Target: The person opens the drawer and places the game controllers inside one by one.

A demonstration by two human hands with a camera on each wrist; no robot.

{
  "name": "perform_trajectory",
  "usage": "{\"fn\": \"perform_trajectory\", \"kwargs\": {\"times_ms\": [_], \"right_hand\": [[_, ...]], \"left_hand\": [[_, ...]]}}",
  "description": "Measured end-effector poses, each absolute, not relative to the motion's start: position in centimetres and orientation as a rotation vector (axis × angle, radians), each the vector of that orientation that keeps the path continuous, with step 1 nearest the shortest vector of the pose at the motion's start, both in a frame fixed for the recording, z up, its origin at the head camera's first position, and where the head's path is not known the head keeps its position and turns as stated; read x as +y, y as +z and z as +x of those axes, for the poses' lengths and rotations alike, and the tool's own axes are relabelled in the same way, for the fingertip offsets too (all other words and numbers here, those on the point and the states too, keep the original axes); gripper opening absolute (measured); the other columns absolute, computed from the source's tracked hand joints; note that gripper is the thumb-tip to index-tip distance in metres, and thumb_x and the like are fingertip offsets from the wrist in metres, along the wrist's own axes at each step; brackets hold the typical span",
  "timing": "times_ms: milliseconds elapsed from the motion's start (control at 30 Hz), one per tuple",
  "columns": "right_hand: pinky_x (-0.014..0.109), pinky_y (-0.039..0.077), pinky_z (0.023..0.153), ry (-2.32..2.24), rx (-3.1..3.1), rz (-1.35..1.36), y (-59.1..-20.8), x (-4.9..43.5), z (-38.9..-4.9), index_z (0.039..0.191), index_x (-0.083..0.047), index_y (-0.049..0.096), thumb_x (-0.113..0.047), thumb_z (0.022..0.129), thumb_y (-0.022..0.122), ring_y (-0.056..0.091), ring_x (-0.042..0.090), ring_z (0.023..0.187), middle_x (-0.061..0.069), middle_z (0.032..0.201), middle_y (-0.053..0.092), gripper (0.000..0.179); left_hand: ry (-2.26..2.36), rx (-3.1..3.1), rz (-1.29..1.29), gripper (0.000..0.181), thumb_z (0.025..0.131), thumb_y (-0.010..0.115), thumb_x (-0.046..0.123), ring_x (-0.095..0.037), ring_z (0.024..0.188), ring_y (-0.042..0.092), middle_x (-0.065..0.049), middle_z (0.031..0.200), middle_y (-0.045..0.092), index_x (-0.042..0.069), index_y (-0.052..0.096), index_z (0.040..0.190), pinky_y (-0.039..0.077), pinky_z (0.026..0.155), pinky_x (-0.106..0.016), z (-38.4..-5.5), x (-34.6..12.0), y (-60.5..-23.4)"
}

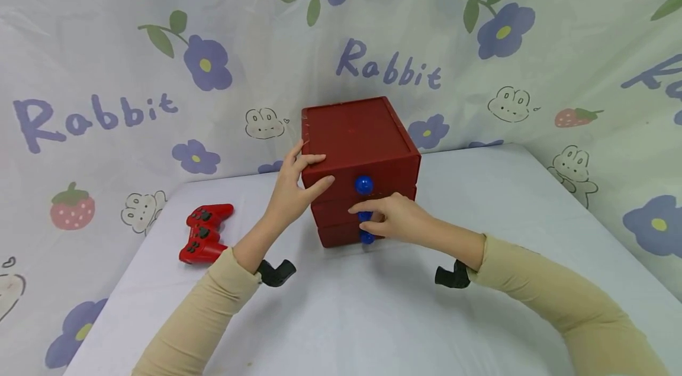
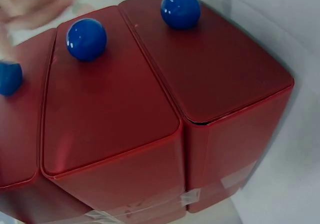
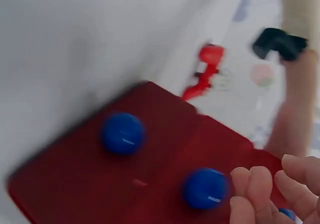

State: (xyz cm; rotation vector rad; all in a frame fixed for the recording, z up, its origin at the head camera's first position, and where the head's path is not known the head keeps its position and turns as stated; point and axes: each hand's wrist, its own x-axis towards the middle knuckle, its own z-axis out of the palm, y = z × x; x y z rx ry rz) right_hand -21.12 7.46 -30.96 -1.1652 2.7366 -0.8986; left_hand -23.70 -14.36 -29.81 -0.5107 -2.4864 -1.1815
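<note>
A red three-drawer box [image 1: 351, 133] with a round blue knob [image 1: 364, 185] on each drawer stands at the middle of the table. My left hand [image 1: 295, 186] rests at its upper left front corner, fingers spread and thumb over the front. My right hand [image 1: 399, 217] is in front of the middle knob, thumb and fingers parted. In the right wrist view the middle knob [image 3: 205, 188] sits just beside the fingertips, with a gap. The left wrist view shows the drawer fronts and the bottom knob [image 2: 180, 9]; a blurred hand is at its upper left.
A red game controller [image 1: 205, 234] lies on the white-covered table [image 1: 341, 317], left of the box. Behind the box hangs a printed cloth [image 1: 256, 56] with flowers and rabbits. Clear tape [image 2: 190, 196] runs across the box's side.
</note>
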Motion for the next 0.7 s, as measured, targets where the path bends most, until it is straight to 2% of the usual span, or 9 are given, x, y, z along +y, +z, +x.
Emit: {"fn": "perform_trajectory", "kwargs": {"times_ms": [167,300,433,700], "right_hand": [[0.019,0.043,0.045,-1.053,2.752,-1.174,-28.4,8.0,-21.1,0.112,-0.015,0.052,-0.019,0.078,0.058,0.052,0.011,0.048,-0.001,0.066,0.061,0.035],[0.021,0.041,0.044,-1.044,2.810,-1.139,-27.9,8.1,-22.2,0.114,-0.016,0.051,-0.021,0.077,0.058,0.051,0.010,0.047,0.000,0.060,0.057,0.038],[0.023,0.039,0.041,-1.082,2.776,-1.105,-28.1,7.9,-23.2,0.109,-0.015,0.055,-0.024,0.076,0.059,0.048,0.010,0.048,-0.003,0.053,0.052,0.034],[0.025,0.039,0.043,-1.192,2.663,-1.029,-28.1,7.7,-24.0,0.101,-0.017,0.058,-0.022,0.075,0.060,0.053,0.023,0.052,0.003,0.054,0.054,0.027]], "left_hand": [[-1.180,-2.485,-0.508,0.043,0.072,0.058,0.044,-0.018,0.123,0.015,0.006,0.137,0.012,0.026,0.051,0.110,0.026,0.088,-0.052,-23.6,-14.3,-29.8],[-1.179,-2.481,-0.511,0.041,0.072,0.059,0.042,-0.021,0.123,0.016,0.004,0.137,0.012,0.027,0.051,0.109,0.027,0.088,-0.052,-23.6,-14.2,-29.8],[-1.180,-2.477,-0.528,0.041,0.073,0.059,0.040,-0.023,0.123,0.015,0.003,0.137,0.012,0.026,0.051,0.110,0.024,0.088,-0.055,-23.6,-14.2,-29.8],[-1.210,-2.523,-0.514,0.050,0.073,0.056,0.045,-0.016,0.123,0.015,0.007,0.137,0.011,0.029,0.042,0.118,0.027,0.090,-0.049,-23.5,-14.5,-29.5]]}}
